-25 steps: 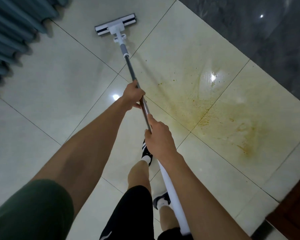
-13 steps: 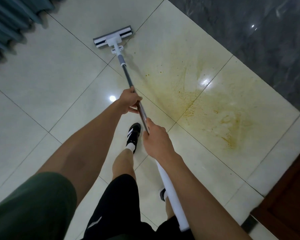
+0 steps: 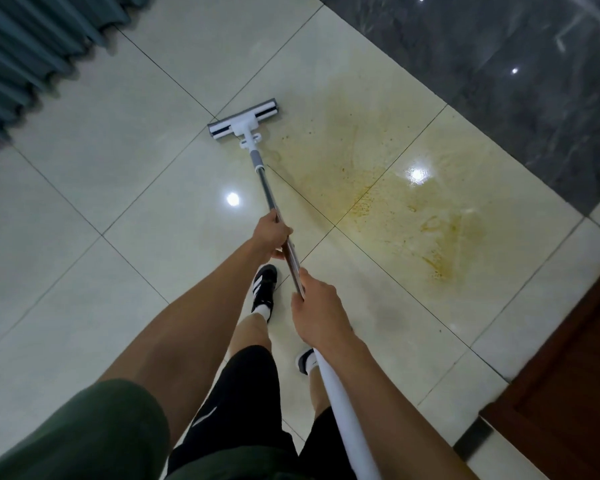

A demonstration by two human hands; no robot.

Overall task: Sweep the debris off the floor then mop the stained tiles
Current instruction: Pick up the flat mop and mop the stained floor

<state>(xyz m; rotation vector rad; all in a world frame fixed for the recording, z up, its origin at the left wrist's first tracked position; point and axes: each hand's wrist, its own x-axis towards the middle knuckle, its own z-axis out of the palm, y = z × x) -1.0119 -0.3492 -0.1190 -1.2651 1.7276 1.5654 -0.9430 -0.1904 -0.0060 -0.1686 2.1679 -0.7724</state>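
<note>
A flat mop with a white and grey head (image 3: 244, 119) lies on the cream tiles at the left edge of a wide yellow-brown stain (image 3: 395, 202). Its metal pole (image 3: 268, 192) runs back toward me and turns into a white grip (image 3: 343, 410). My left hand (image 3: 271, 235) grips the metal part of the pole further forward. My right hand (image 3: 314, 311) grips the pole just behind it, near where the white part starts. The stain spreads over several tiles to the right of the mop head, with darker specks in it.
Blue-grey pleated curtains (image 3: 32, 53) hang at the upper left. A dark marble strip (image 3: 516, 81) borders the tiles at the upper right. A brown wooden door or cabinet (image 3: 575, 393) stands at the lower right. My feet in black shoes (image 3: 264, 289) are under the pole.
The mop head has been drawn back toward me and to the right, from the clean tile near the curtains to the stain's left edge. Both hands kept their grip on the pole.
</note>
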